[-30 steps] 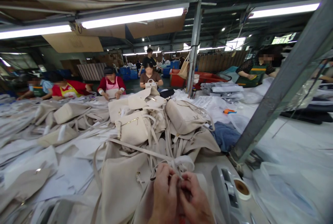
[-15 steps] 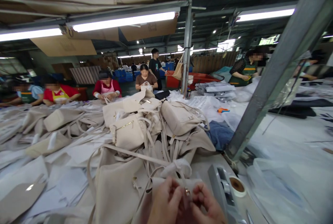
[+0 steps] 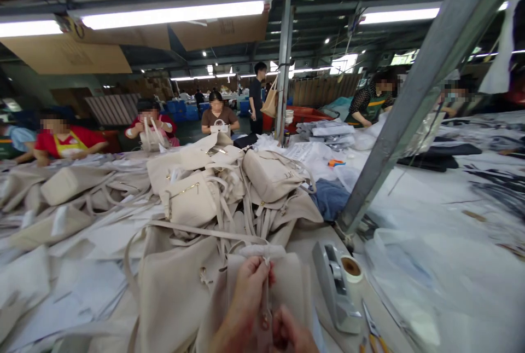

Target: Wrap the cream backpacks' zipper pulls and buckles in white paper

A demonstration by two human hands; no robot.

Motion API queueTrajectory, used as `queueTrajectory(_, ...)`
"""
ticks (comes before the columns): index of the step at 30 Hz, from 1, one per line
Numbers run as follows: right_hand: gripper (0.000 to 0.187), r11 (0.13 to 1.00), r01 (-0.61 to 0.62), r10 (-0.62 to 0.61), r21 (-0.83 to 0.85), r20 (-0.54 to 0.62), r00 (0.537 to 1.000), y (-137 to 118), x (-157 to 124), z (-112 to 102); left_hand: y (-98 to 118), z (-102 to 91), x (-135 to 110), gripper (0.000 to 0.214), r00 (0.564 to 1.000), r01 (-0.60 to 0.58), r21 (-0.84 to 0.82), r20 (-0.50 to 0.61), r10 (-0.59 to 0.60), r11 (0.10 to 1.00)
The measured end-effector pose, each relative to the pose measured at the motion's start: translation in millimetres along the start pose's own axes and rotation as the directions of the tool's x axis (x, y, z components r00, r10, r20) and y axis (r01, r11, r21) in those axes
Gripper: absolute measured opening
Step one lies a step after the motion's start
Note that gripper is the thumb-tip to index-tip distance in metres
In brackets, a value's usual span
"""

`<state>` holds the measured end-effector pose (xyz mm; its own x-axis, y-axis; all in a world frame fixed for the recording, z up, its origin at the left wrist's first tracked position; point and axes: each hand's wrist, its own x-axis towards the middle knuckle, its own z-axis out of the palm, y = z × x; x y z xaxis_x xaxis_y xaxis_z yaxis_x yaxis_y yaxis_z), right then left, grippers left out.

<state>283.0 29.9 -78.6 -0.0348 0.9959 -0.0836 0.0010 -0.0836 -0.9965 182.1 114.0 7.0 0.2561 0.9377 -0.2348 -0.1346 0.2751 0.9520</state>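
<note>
Just left of the tape dispenser, that chunky grey one with smooth angular sides, sits the beige bag being worked on, soft and matte like leather or faux leather. The left hand has a tight fingertip pinch near the top of a narrow strap running down its front, with a bit of gold-toned hardware lower down. Puffy white wrapping pads the bag's top edge. The right hand is curled beside the strap's lower part, nearer the dispenser; can't tell if it's gripping anything. Further left of the dispenser there's a bigger slouchy bag. Right beside the dispenser: a round white roll with a brown core, plus orange-handled scissors on its near side.
</note>
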Motion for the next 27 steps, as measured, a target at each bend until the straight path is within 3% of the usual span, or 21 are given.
queueTrajectory(2, 0.029, 1.0, -0.018, 0.019, 0.024, -0.044, 0.999, -3, 0, 3, 1, -3.1, -2, 0.034, 1.0, 0.006, -0.006, 0.017, -0.006, 1.0)
queueTrajectory(4, 0.025, 0.996, -0.022, 0.028, 0.09, -0.067, 0.997, -8, 0, 6, 0, -7.3, -6, 0.037, 0.992, 0.057, -0.001, 0.11, -0.056, 0.998)
queueTrajectory(7, 0.015, 0.992, -0.063, 0.063, 0.113, 0.0, 0.998, -13, -3, 4, -4, -15.5, -10, 0.04, 0.966, 0.116, 0.026, 0.229, -0.119, 0.993)
queueTrajectory(10, 0.005, 0.986, -0.139, 0.146, -0.089, 0.083, 0.986, -7, -17, -10, -6, -27.8, -5, 0.045, 0.989, 0.06, 0.035, 0.131, -0.064, 0.998)
queueTrajectory(12, 0.011, 0.957, -0.125, 0.137, -0.261, 0.029, 0.99, 6, -30, -26, -3, -39.8, 3, 0.049, 1.0, 0.009, 0.008, 0.028, -0.009, 1.0)
queueTrajectory(17, 0.023, 0.872, -0.184, 0.08, -0.454, -0.238, 0.968, 42, -52, -88, 9, -74.9, 16, 0.054, 0.98, -0.059, -0.126, -0.194, 0.034, 0.99)
queueTrajectory(19, 0.026, 0.843, -0.235, 0.03, -0.483, -0.394, 0.919, 45, -49, -121, 13, -84.5, 13, 0.054, 0.971, -0.063, -0.132, -0.239, 0.029, 0.989)
queueTrajectory(22, 0.025, 0.757, -0.349, -0.055, -0.553, -0.586, 0.809, 44, -30, -175, 19, -91.0, 2, 0.054, 0.97, -0.047, -0.13, -0.242, 0.014, 0.99)
queueTrajectory(27, 0.015, 0.628, -0.558, 0.016, -0.543, -0.708, 0.706, 51, 21, -240, 32, -104.7, -9, 0.057, 0.937, -0.068, -0.199, -0.35, -0.007, 0.978)
